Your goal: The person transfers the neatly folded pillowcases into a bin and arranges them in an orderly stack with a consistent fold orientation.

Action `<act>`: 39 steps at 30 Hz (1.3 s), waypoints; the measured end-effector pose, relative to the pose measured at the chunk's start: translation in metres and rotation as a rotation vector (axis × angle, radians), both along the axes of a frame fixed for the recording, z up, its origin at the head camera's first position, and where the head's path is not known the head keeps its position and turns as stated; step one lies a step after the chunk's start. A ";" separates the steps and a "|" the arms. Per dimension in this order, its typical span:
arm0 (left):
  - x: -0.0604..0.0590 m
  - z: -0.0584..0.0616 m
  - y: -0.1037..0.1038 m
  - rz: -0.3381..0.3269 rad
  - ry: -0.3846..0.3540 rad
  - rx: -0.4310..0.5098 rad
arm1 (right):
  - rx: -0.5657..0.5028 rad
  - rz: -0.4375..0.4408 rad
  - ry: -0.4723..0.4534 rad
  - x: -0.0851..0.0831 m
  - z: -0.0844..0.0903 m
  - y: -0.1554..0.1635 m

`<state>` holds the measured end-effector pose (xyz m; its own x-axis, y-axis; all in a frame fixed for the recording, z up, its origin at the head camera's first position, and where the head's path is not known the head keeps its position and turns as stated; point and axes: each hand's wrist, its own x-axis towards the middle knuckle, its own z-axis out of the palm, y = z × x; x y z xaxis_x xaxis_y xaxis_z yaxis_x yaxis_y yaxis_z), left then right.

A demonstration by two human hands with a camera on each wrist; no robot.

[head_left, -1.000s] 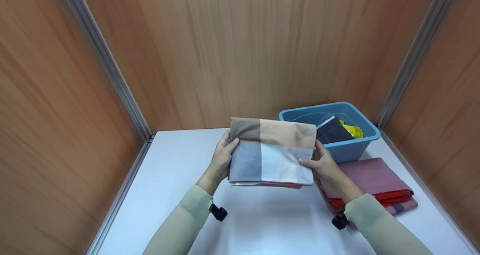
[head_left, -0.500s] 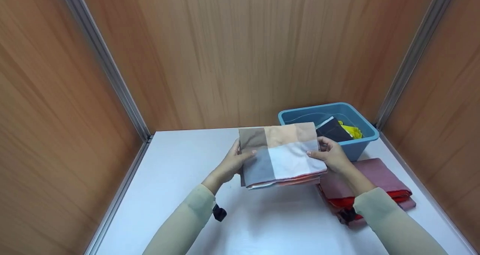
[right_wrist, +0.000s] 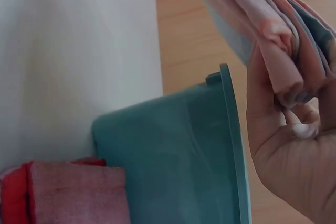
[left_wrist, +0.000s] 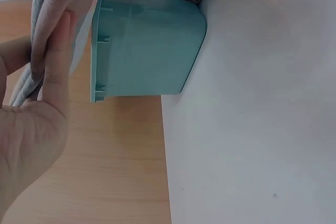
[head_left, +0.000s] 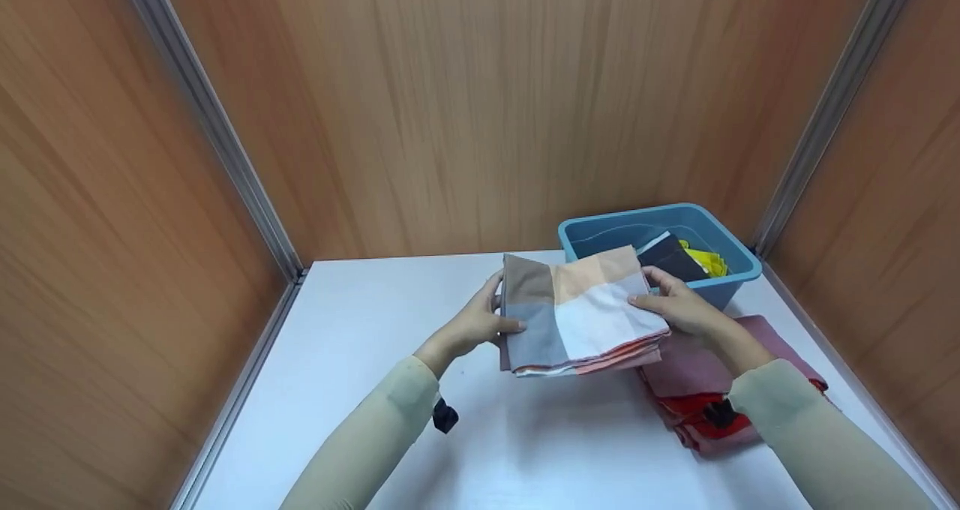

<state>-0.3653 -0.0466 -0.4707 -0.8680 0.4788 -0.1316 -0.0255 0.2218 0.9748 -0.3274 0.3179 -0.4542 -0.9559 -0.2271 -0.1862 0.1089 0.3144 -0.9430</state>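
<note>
A folded patchwork cloth point(head_left: 581, 311) in brown, peach, grey and white is held above the white table point(head_left: 360, 360), tilted flat. My left hand point(head_left: 480, 322) grips its left edge, thumb on top. My right hand point(head_left: 675, 304) grips its right edge, thumb on top. In the left wrist view the thumb point(left_wrist: 55, 56) presses grey folds point(left_wrist: 44, 19). In the right wrist view my fingers point(right_wrist: 283, 124) curl under the stacked layers point(right_wrist: 273, 19).
A blue plastic tub point(head_left: 720, 274) stands at the back right holding a dark cloth point(head_left: 671, 259) and something yellow point(head_left: 709, 262). A folded pink and red stack point(head_left: 697, 390) lies in front of it. Wooden walls close in the table on three sides.
Both hands have carried the folded cloth to the right and tipped it from upright toward flat, nearer the pink stack and the tub.
</note>
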 end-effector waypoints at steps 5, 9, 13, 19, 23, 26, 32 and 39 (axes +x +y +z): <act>-0.004 0.002 0.004 -0.004 0.009 0.000 | 0.028 0.027 -0.061 0.002 0.006 0.004; -0.009 0.003 0.008 0.004 0.018 -0.006 | 0.084 0.063 -0.057 0.001 0.010 0.009; -0.012 0.006 0.013 0.019 0.032 0.005 | 0.130 0.062 -0.028 -0.002 0.014 0.016; -0.018 0.013 0.025 0.065 0.062 0.042 | 0.183 -0.019 0.014 -0.009 0.022 0.023; -0.023 0.015 0.035 0.096 0.081 0.070 | 0.254 -0.088 0.040 -0.013 0.027 0.025; -0.026 0.017 0.042 0.120 0.091 0.079 | 0.310 -0.124 0.065 -0.016 0.032 0.027; -0.033 0.021 0.058 0.163 0.096 0.062 | 0.356 -0.143 0.110 -0.024 0.041 0.036; -0.041 0.026 0.071 0.159 0.091 0.108 | 0.335 -0.161 0.200 -0.034 0.051 0.044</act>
